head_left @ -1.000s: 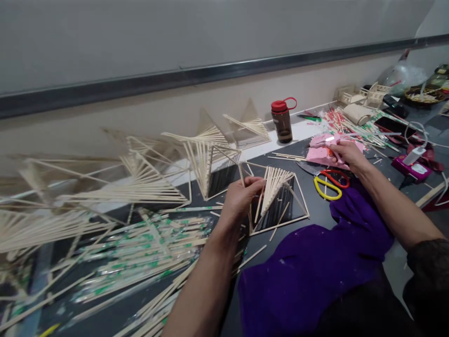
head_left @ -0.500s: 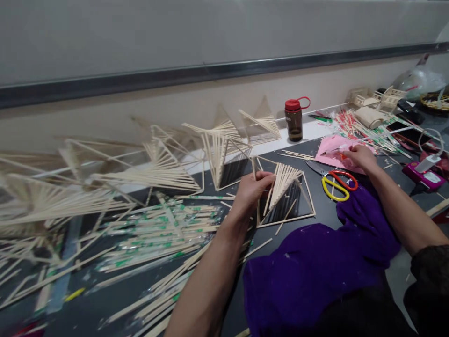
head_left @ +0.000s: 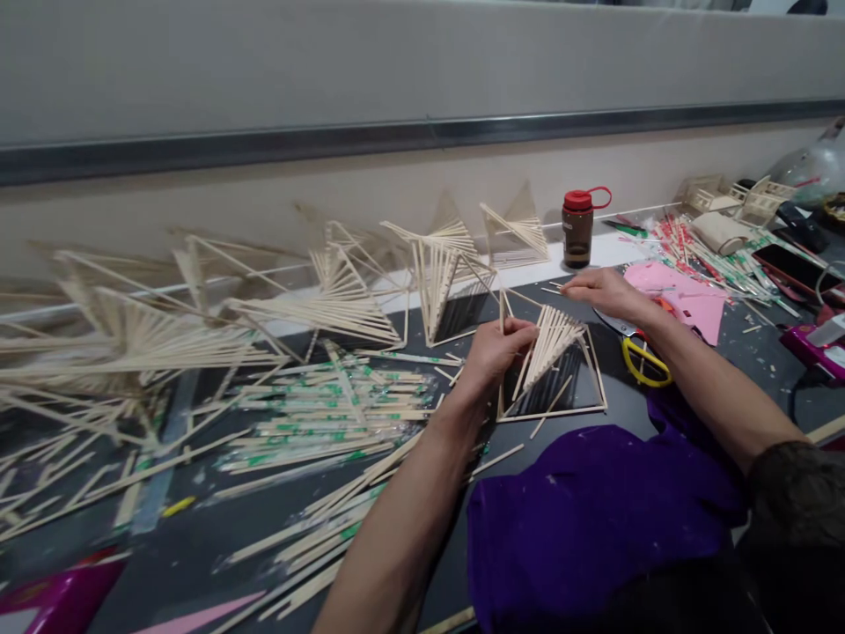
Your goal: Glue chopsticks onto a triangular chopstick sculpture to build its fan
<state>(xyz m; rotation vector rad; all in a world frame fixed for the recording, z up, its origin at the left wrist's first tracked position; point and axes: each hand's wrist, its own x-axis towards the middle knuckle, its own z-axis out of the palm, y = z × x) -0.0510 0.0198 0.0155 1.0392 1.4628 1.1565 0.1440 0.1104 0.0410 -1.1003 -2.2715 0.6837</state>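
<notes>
My left hand (head_left: 495, 352) pinches the upper left side of a small wooden stick frame (head_left: 553, 414), which stands on the dark table. A fan of thin sticks (head_left: 549, 348) spreads across that frame. My right hand (head_left: 604, 291) hovers low behind the frame, fingers stretched leftward, with the tips at a few loose wooden sticks (head_left: 549, 289). Whether it grips one is hard to see. Scissors (head_left: 643, 363) with yellow and red handles lie partly beneath my right forearm. Beside that hand rests a pink sheet (head_left: 703, 304).
Several larger stick models (head_left: 330, 308) line the wall on the left. Wrapped chopsticks (head_left: 343, 414) are heaped in front of them. A dark bottle (head_left: 577, 238) with a red lid stands at the back. Purple cloth (head_left: 594, 519) covers the near side. Farther right lies a phone (head_left: 796, 269).
My right hand has moved left from the pink sheet, where it held a small pale item, to the loose sticks. My left hand keeps its hold on the frame. The camera view has shifted.
</notes>
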